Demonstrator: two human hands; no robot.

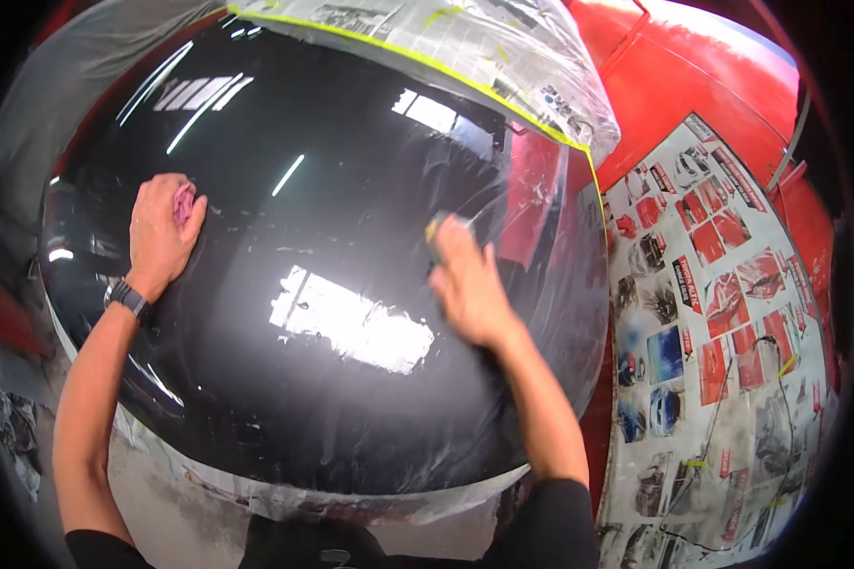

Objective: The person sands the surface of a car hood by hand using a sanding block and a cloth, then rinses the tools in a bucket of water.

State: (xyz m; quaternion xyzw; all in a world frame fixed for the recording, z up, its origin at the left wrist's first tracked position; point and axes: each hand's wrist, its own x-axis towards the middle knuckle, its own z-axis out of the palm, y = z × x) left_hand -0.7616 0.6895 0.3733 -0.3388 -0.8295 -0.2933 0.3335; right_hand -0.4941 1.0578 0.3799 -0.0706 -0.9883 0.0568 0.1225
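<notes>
A glossy black car panel (256, 256), probably a hood, spreads beneath both my hands. My left hand (161, 232), with a dark watch at the wrist, rests on its left side, closed around a crumpled pink cloth (184, 203). To the right of the middle, my right hand (470, 289) lies low over the surface, slightly blurred. Its fingers press on a small dark and yellow pad (434, 230), mostly hidden beneath them, so its exact kind is unclear. Whitish streaks and a wet-looking film show on the panel's right part, around this hand.
Yellow-green masking tape (408, 59) borders the panel's far edge, with paper and plastic sheeting (503, 47) beyond. More plastic (47, 104) hangs at the left. A printed banner (721, 313) drapes on the right, beside a red car body (678, 71). Concrete floor (180, 517) shows below.
</notes>
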